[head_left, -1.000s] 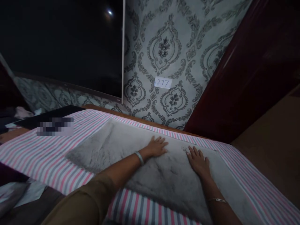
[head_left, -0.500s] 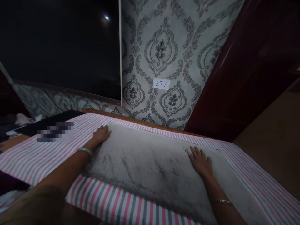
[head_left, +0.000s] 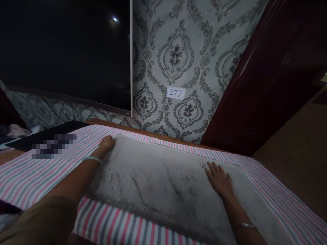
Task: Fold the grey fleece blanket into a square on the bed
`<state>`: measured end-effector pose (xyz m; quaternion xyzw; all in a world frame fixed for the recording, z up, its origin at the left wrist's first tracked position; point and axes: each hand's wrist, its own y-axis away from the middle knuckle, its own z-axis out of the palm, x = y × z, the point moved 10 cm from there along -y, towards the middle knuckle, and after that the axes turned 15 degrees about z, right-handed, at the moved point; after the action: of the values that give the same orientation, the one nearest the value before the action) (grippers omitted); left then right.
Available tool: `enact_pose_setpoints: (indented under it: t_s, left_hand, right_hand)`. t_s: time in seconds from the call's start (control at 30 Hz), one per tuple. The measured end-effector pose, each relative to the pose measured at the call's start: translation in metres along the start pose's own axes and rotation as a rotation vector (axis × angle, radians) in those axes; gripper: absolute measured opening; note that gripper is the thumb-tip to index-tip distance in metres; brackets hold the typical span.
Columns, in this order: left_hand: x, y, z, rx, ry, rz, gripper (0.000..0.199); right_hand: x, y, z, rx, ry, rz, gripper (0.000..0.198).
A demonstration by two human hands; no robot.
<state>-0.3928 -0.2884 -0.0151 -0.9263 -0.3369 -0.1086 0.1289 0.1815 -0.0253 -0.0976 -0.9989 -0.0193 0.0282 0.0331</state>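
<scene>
A grey, short-piled mat lies flat on a pink, grey and white striped cloth. Dark streaks mark its pile. At the mat's far left corner is my left hand, its fingers curled in and closed on the edge there; the fingertips are partly hidden. My right hand rests palm down towards the mat's right side, fingers stretched out and apart. Beside those fingertips a small patch of dark marks shows on the pile.
Behind the cloth runs a wooden table edge against a patterned wall. A large dark screen hangs at the left, and a dark red panel slants at the right. A paper label reads 277. A black surface lies at the left.
My left hand has gone from lying spread at the mat's left edge to curling its fingers on the corner. My right hand stays flat in nearly the same spot.
</scene>
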Motion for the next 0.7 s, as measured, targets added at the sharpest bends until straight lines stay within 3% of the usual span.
enact_pose_setpoints:
  t_s: [0.27, 0.47, 0.57, 0.7]
  left_hand:
    - [0.006, 0.006, 0.018, -0.025, -0.123, 0.044, 0.047]
    - [-0.003, 0.006, 0.010, -0.131, -0.136, 0.042, 0.045]
    - [-0.015, 0.022, 0.004, -0.191, -0.134, 0.050, 0.044]
    - [-0.034, 0.066, -0.005, -0.211, -0.164, 0.029, 0.045]
  right_hand:
    - [0.001, 0.001, -0.001, -0.015, 0.021, 0.001, 0.060]
    - [0.002, 0.002, -0.003, -0.023, 0.021, -0.003, 0.061]
    - [0.004, 0.002, -0.002, -0.012, 0.008, -0.001, 0.061]
    - [0.004, 0.002, -0.001, -0.013, 0.001, -0.006, 0.062]
